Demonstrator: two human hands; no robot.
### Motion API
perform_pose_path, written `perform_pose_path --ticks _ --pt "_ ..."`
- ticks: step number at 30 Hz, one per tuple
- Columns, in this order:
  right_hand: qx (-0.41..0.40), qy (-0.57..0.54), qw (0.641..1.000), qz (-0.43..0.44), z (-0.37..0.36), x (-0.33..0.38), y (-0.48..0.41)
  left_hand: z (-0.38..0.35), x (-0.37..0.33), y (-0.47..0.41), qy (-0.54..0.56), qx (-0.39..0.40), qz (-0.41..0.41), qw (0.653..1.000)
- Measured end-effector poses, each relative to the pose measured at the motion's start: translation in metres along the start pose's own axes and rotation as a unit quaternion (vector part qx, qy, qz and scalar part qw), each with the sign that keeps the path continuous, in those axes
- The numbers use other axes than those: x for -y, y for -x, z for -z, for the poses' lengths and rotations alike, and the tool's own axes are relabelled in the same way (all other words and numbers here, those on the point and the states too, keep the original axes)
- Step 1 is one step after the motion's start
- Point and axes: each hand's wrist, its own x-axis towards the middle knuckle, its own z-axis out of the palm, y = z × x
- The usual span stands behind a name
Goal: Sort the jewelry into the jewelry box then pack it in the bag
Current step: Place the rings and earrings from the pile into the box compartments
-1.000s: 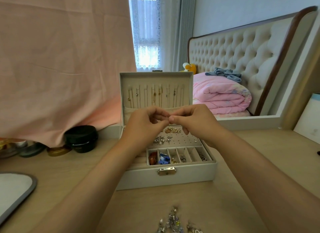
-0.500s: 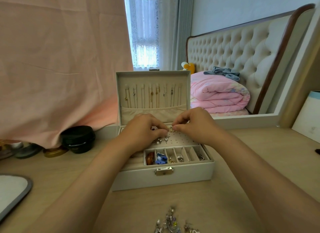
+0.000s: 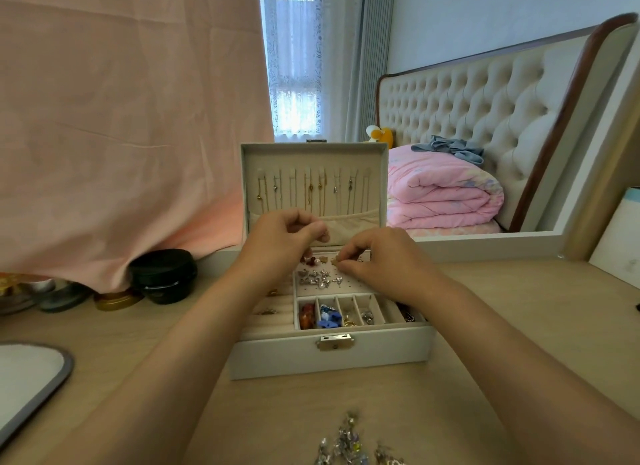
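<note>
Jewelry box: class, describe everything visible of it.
The jewelry box is pale grey, leather-like, with a metal clasp in front. It stands open on the wooden table, lid upright, necklaces hanging inside. Below lie ring rolls, a holed earring panel and partly filled compartments. The right hand pinches a small gold piece at the panel; the left hand hovers above.

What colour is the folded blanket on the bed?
The blanket is pink. The head view, the only one, shows it.

head view, looking down, near desk (image 3: 519, 308)
</note>
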Motion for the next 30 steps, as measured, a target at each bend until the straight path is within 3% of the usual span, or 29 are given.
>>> perform_pose_path --ticks 11,18,24,30 --pt "-0.015 0.114 0.990 0.077 -0.004 0.003 0.002 0.003 -0.007 0.006 0.072 0.062 0.083 0.992" --pt "0.088 -0.018 0.996 0.010 0.008 0.001 -0.003 0.006 -0.003 0.007 0.053 0.062 0.085 0.993" --pt "-0.032 -0.167 0.985 0.022 0.008 0.006 -0.005 0.004 -0.005 0.008 0.060 0.071 0.084 0.992" --pt "-0.047 -0.225 0.973 0.031 0.012 0.017 -0.003 0.004 -0.007 0.010 0.053 0.083 0.085 0.992"
